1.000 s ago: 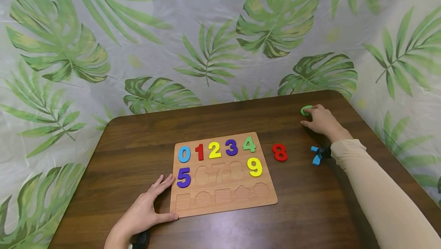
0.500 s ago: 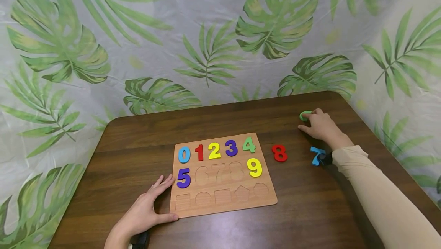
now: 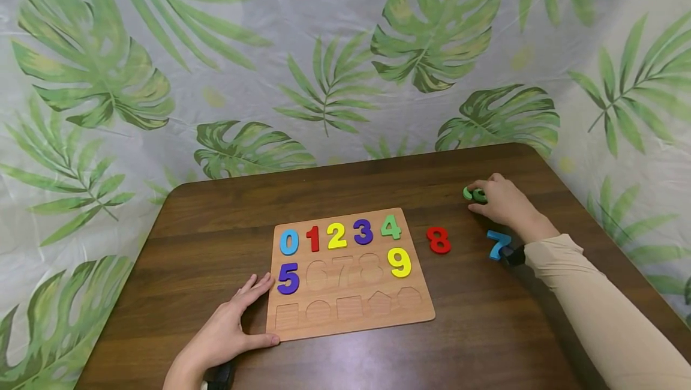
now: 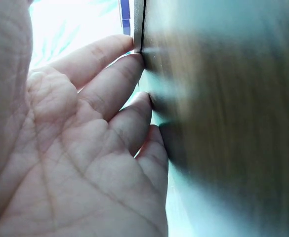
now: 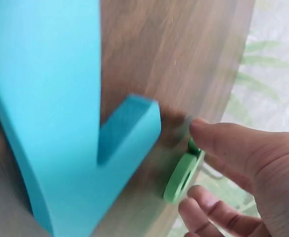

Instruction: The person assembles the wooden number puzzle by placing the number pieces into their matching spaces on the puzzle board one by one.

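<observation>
My spread left hand (image 3: 225, 325) touches the wooden board (image 3: 353, 289). Right of it, my right hand (image 3: 506, 201) pinches a curved green numeral (image 5: 179, 177).

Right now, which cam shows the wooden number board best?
Head: nearly the whole wooden number board is in frame, placed numbers and bare recesses readable; the left hand hides only slivers along one side. Left wrist: just a narrow strip of the board's edge, by the fingertips. Right wrist: none of it.
</observation>
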Available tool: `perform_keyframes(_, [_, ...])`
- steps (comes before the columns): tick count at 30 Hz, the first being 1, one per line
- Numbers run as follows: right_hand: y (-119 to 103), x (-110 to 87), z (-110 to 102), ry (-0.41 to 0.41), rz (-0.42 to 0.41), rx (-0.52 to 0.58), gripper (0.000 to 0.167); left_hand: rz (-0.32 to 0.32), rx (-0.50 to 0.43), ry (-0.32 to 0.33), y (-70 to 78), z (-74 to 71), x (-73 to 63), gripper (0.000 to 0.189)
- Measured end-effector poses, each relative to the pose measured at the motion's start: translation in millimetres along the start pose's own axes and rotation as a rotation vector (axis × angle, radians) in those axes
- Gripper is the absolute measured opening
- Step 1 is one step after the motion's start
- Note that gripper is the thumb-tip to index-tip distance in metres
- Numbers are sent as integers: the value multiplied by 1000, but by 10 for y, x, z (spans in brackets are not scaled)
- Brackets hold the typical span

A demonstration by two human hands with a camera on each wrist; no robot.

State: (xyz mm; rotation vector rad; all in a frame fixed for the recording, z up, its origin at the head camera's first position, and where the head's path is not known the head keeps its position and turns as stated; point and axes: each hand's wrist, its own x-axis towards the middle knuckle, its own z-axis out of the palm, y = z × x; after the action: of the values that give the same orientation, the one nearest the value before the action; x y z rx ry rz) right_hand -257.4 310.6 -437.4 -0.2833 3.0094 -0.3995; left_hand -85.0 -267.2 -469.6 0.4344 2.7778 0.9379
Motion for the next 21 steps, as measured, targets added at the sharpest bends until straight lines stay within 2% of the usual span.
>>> perform_keyframes(6, [69,29,-40,-31,-24,-44,63,-2,-6,-4,-5,0,6,105])
perform_keyframes(11, [119,62,-40,-63,-74,-48,61,-2,-6,-4,-5,1,5,105])
perform_keyframes(17, [107,90,-65,-80,-137,-70,59,5,-5,9,-7,8,7,104])
perform_keyframes(21, [69,106,-83,-111,-150,-91,62,9,-2,13,-19,12,8,104])
